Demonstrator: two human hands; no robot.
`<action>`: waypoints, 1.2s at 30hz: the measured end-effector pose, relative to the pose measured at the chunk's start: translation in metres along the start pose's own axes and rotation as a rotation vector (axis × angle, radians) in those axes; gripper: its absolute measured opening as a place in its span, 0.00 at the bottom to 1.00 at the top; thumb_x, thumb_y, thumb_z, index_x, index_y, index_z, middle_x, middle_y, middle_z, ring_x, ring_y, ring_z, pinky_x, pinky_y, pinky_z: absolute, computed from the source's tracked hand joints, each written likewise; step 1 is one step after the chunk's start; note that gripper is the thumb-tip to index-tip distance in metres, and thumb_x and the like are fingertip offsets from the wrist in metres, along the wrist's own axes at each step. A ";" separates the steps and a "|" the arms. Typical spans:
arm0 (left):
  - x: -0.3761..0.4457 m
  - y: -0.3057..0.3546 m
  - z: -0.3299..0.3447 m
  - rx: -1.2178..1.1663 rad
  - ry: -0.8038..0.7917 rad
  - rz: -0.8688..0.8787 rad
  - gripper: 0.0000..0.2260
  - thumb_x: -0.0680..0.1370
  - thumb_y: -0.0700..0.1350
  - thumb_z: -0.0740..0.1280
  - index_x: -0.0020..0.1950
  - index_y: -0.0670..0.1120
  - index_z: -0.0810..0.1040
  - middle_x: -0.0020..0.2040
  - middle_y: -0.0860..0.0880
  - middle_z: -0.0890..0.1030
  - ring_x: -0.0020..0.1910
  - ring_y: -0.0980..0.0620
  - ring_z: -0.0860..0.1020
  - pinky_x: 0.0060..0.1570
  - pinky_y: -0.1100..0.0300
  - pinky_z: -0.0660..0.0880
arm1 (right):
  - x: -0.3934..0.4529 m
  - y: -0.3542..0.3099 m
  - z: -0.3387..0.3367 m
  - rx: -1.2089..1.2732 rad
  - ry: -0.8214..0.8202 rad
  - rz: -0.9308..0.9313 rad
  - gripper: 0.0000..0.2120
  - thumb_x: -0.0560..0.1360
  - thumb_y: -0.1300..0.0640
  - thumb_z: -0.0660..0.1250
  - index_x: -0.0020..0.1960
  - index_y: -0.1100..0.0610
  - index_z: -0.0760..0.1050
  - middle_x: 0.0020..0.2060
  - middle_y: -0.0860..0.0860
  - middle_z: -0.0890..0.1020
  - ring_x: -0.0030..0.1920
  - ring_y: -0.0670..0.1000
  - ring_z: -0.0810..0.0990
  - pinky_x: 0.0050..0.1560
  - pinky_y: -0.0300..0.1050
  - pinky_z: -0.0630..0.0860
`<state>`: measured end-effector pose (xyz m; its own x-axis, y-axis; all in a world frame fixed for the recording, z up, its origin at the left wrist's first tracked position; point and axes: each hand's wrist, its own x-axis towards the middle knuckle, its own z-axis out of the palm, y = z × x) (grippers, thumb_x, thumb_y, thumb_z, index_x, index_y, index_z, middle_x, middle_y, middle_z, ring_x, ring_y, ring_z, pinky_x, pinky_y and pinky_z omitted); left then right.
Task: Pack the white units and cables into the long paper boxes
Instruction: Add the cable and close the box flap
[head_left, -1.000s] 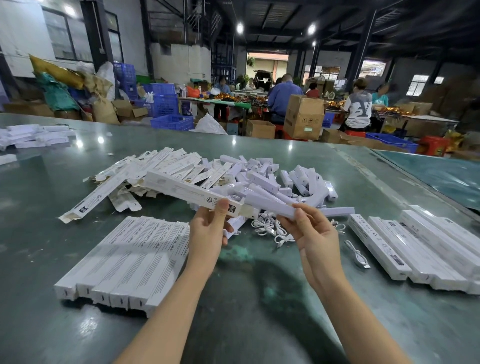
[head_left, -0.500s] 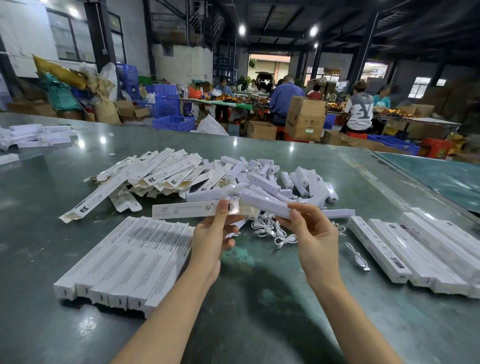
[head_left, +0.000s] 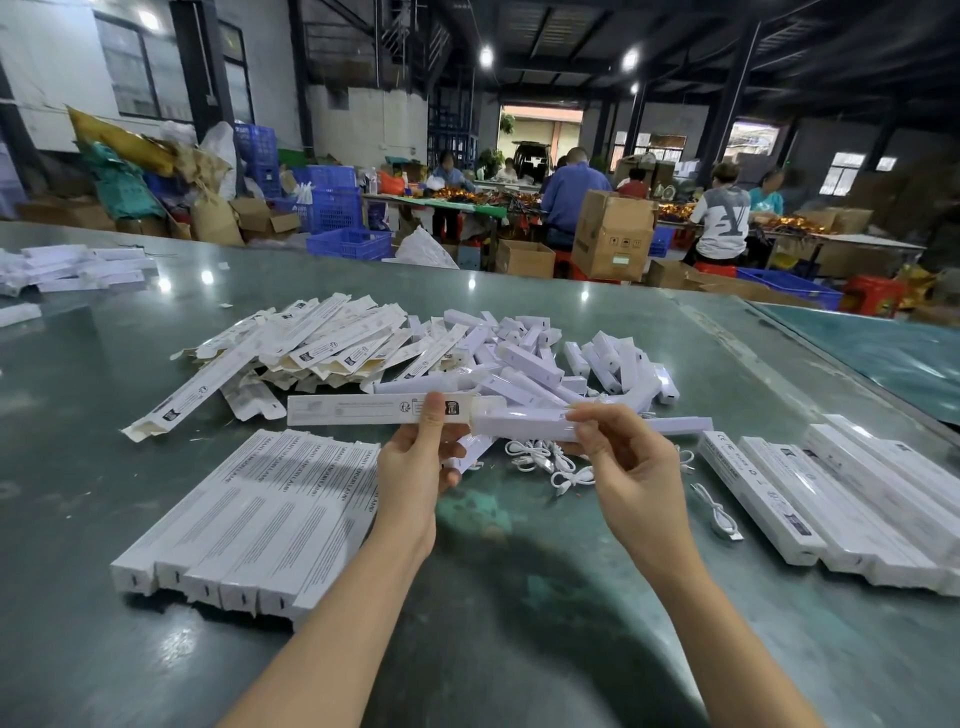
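A packing workshop in a warehouse hall: workers are sitting at long benches under ceiling lamps, cardboard cartons and blue plastic crates are piling up behind, and white paper boxes are lying in rows across the green desk.

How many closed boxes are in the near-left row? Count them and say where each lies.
5 closed boxes, side by side on the table: leftmost, second, middle, fourth, rightmost. None seems hidden.
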<state>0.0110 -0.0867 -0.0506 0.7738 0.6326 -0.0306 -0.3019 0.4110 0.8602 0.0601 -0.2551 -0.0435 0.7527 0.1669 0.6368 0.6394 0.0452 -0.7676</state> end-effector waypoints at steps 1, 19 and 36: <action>0.000 0.000 0.000 -0.016 -0.009 -0.001 0.19 0.68 0.61 0.70 0.42 0.44 0.81 0.34 0.48 0.83 0.29 0.55 0.74 0.24 0.66 0.68 | 0.000 0.001 0.000 -0.008 -0.022 0.016 0.11 0.77 0.69 0.65 0.46 0.55 0.80 0.38 0.54 0.82 0.39 0.60 0.80 0.42 0.51 0.79; -0.006 -0.001 0.003 0.201 -0.147 0.021 0.21 0.67 0.62 0.68 0.48 0.46 0.79 0.38 0.53 0.83 0.31 0.55 0.74 0.26 0.64 0.68 | 0.008 0.003 -0.009 0.263 0.272 0.531 0.14 0.78 0.52 0.66 0.38 0.60 0.75 0.22 0.52 0.76 0.20 0.47 0.68 0.21 0.35 0.64; -0.019 -0.006 0.009 0.238 -0.399 0.012 0.14 0.63 0.53 0.73 0.42 0.45 0.80 0.35 0.53 0.83 0.30 0.57 0.78 0.23 0.66 0.68 | 0.009 0.009 -0.015 0.129 0.573 0.635 0.19 0.78 0.50 0.64 0.32 0.59 0.67 0.22 0.53 0.71 0.17 0.45 0.65 0.19 0.33 0.62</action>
<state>0.0030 -0.1077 -0.0505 0.9389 0.3152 0.1386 -0.2124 0.2134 0.9536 0.0748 -0.2680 -0.0431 0.9467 -0.3222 -0.0033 0.0745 0.2290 -0.9706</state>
